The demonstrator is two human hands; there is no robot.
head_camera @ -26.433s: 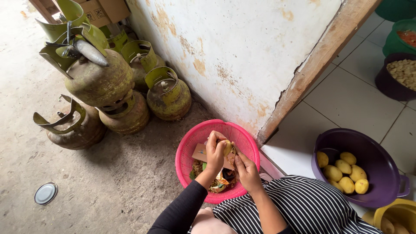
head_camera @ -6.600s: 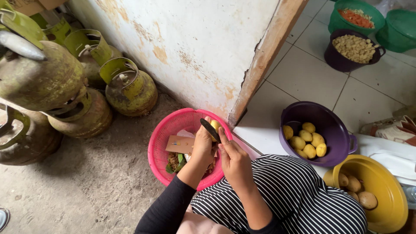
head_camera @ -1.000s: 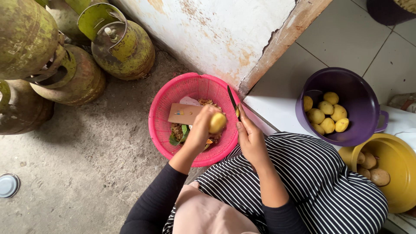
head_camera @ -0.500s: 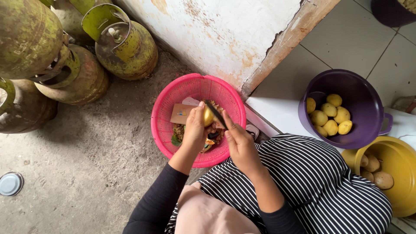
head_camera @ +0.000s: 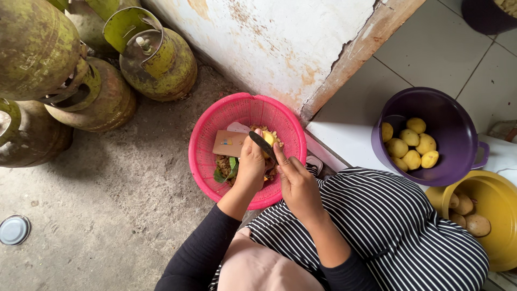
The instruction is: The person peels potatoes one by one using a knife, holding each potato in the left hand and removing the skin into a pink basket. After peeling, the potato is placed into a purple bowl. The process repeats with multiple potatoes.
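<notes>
My left hand grips a yellow potato over a pink perforated basket that sits on the concrete floor. My right hand holds a dark knife, its blade laid against the potato. Inside the basket lie peelings, green leaves and a piece of brown card. To my right, a purple pot holds several peeled yellow potatoes, and a yellow pot holds unpeeled brownish ones.
Several worn green gas cylinders stand at the upper left beside a peeling white wall. A round metal lid lies on the floor at the left. White tiles cover the raised floor on the right.
Over the last second my right hand brought the knife from beside the potato onto it. My left hand turned the potato slightly and stayed over the basket.
</notes>
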